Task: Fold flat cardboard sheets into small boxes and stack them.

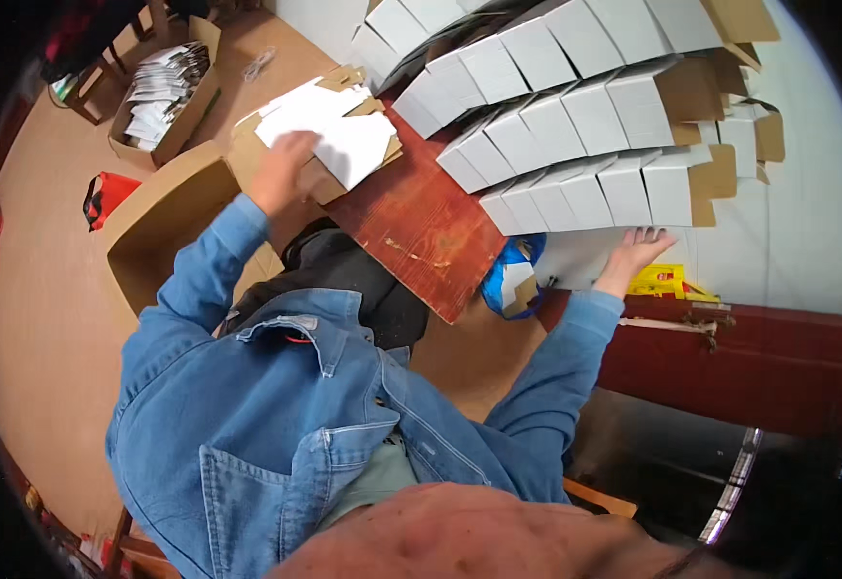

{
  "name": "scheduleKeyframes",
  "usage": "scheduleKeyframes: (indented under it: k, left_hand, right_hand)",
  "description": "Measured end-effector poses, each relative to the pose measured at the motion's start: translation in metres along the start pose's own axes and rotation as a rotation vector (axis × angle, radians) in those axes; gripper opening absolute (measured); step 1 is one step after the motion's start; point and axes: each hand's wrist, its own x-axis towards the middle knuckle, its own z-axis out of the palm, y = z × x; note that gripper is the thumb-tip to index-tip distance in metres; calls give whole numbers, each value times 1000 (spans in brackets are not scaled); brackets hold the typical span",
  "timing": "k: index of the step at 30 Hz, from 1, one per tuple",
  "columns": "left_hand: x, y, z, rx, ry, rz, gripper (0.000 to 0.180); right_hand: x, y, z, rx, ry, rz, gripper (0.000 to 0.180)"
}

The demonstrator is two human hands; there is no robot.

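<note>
Over the near edge of a pile of flat white-and-brown cardboard blanks [329, 125] is my left hand [289, 174], blurred, so I cannot make out whether its fingers grip a blank. Stretched out to the right, my right hand [639, 253] has its fingers extended against the lower edge of a row of white folded boxes [575, 198]. The boxes stand side by side in several stacked rows, with brown flaps [713, 183] sticking out at their right ends. Both the blanks and the boxes rest on a worn red wooden tabletop [421, 227].
A large brown carton [165, 207] stands open left of my legs. Farther off, another carton [175, 106] holds many white pieces. A blue bag [516, 280] hangs by the table's right edge. Yellow packaging [659, 282] lies by a dark red cabinet [739, 352] at right.
</note>
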Motion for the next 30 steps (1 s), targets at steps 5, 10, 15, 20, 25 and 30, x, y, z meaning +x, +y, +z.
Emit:
scheduleKeyframes:
  k: [5,10,15,20,25,30]
  left_hand:
    - [41,-35,-6,300,-111,-221,84]
    - [34,-77,-4,413,-280,-256,93]
    - [42,-88,7,480,-284,-63,68]
    - [51,-92,15,630,-397,-20,37]
    - [52,-64,-21,321,37,-49,20]
    - [26,-22,-9,-229,23,38,36]
  right_hand:
    - [-38,61,-80,-91,-47,30,58]
    - [-192,110,-113,-198,-307,258,22]
    - [-296,142,-171,-209,-399,565,27]
    - [-325,150,-176,-233,-493,607,27]
    - [-325,145,-172,-268,-530,486,27]
    - [-324,120,-153,-334,-519,432,27]
